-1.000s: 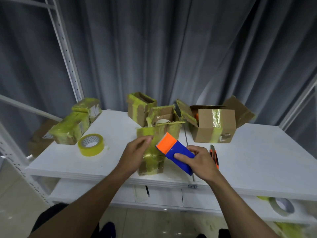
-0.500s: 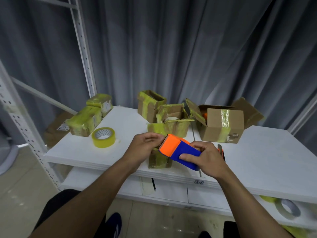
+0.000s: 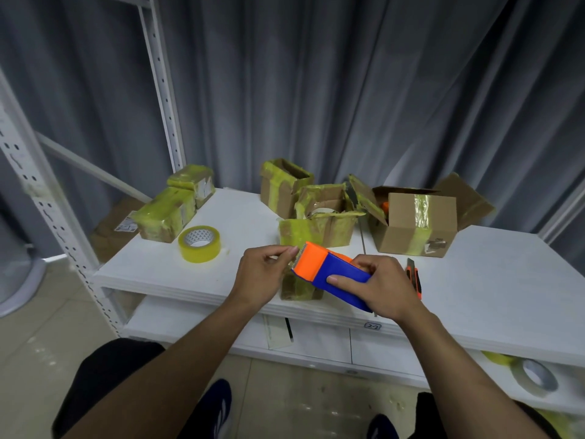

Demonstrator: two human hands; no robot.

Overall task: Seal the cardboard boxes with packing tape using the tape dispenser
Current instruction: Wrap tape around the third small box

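Our right hand grips the tape dispenser by its blue body, above the worktop's front edge; our left hand pinches at its orange toothed end, likely to free the tape; a taped cardboard box stands just behind, handy for sealing.

Orange-and-blue tape dispenser; yellow tape roll; brown, yellow-taped boxes; grey curtain

You are working in dim, bluish, even light that is casting only faint soft shadows beneath your right hand, while the wide lens is bowing the shelf posts far left of your left hand and blurring the frame's edges.
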